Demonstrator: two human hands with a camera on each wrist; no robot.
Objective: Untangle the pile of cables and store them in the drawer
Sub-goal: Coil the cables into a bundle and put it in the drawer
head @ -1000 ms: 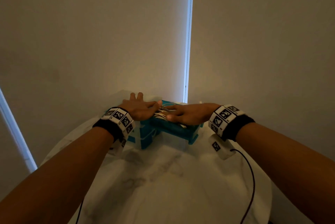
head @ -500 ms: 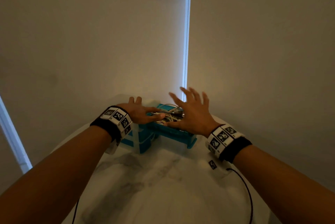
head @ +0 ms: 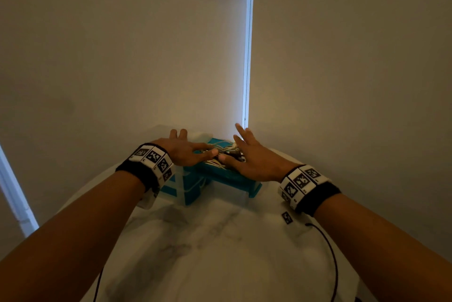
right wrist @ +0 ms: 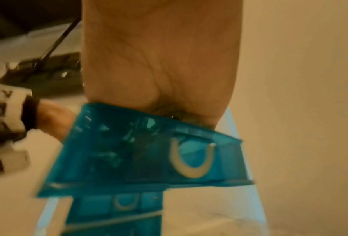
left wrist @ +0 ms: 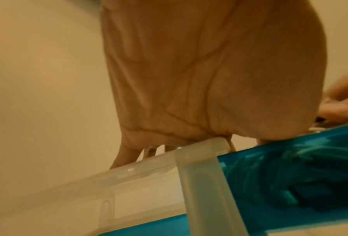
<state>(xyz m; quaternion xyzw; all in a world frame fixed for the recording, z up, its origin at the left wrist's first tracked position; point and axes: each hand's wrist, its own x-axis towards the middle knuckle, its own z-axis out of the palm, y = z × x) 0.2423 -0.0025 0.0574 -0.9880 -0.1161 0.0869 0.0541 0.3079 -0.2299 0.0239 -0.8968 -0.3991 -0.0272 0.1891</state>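
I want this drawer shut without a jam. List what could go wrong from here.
1. The cables are heaped to the rim of the pulled-out teal drawer; a loop standing proud could snag on the clear frame when it slides in.
2. The right hand lies open over the heap; lifting it may let cables spring up.
3. The left hand presses near the drawer's opening, so fingers might get pinched.

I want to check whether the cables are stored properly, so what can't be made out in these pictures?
- Cables: head view, mostly hidden by the left hand and right hand; count and tangles unclear.
- Drawer contents: right wrist view, blurred behind tinted blue plastic.
- Left hand's fingers: left wrist view, tips hidden behind the clear frame.
- Lower drawers: right wrist view, cut off by the bottom edge.
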